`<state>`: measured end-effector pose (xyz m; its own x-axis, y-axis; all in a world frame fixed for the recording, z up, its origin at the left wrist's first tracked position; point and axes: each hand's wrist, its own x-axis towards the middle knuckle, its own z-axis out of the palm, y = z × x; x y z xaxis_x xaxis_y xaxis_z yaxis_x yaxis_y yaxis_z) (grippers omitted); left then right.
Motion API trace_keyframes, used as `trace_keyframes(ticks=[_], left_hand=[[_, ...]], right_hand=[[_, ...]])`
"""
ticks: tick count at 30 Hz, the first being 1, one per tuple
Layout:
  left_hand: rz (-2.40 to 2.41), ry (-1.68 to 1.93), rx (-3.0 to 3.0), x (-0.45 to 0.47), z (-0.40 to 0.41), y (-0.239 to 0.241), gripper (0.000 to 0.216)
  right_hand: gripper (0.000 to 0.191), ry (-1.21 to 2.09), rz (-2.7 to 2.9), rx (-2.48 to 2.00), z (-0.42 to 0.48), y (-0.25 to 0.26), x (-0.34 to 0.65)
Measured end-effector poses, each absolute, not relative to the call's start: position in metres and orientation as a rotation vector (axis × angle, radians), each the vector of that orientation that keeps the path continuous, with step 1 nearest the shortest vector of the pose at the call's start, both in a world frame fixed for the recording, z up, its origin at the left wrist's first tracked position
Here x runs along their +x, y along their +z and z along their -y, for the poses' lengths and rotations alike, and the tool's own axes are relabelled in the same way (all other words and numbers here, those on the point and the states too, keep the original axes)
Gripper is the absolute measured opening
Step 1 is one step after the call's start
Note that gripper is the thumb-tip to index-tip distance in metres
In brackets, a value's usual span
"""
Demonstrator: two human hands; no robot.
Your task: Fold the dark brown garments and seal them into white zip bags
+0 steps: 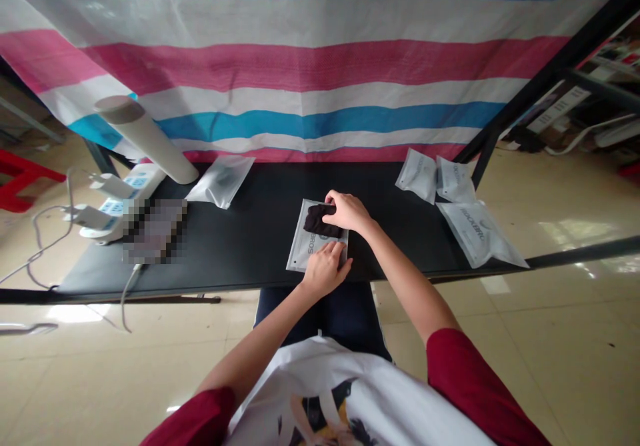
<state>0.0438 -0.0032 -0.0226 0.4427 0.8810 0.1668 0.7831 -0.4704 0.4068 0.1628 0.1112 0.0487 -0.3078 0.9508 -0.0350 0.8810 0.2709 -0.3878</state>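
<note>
A small folded black cloth (316,221) lies on top of a flat, pale plastic bag (299,249) with printed lettering, near the middle of the black table. My right hand (350,213) has thumb and fingers closed on the cloth's right end. Lower down, my left hand (324,271) rests on the bag's near right part, fingers laid over it and gripping nothing that I can see. Part of the lettering is hidden by the cloth and my hands.
Right on the black table (260,233), several filled bags (475,229) lie together. Another pale bag (223,179) is left of centre. Further left are a white bottle (150,143), a power strip (131,196) with chargers and a pixelated device (156,231) on a cable. A striped sheet (300,66) hangs behind.
</note>
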Motion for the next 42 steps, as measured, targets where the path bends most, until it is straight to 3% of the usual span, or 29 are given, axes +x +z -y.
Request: trace_keyframes(ticks=[5, 13, 21, 29, 35, 42], left_hand=[[-1.580, 0.589, 2.395, 0.046, 0.003, -0.026, 0.036], [-1.572, 0.555, 2.377, 0.046, 0.001, -0.025, 0.027], [-1.598, 0.498, 2.392, 0.047, 0.003, -0.025, 0.023], [-1.578, 0.525, 2.423, 0.045, 0.004, -0.026, 0.019], [-1.544, 0.520, 2.441, 0.042, 0.006, -0.021, 0.019], [-1.600, 0.522, 2.356, 0.021, 0.002, -0.014, 0.018]], right_hand=[[0.035, 0.459, 2.348, -1.898, -0.096, 0.050, 0.162], [0.036, 0.528, 2.304, -1.996, -0.094, 0.039, 0.163], [0.010, 1.217, 2.129, -1.597, -0.122, 0.015, 0.189], [0.012, 1.541, 1.963, -1.321, -0.122, 0.009, 0.191], [0.014, 1.524, 1.816, -1.184, -0.101, 0.015, 0.191], [0.027, 1.638, 0.986, -1.142, -0.066, 0.006, 0.209]])
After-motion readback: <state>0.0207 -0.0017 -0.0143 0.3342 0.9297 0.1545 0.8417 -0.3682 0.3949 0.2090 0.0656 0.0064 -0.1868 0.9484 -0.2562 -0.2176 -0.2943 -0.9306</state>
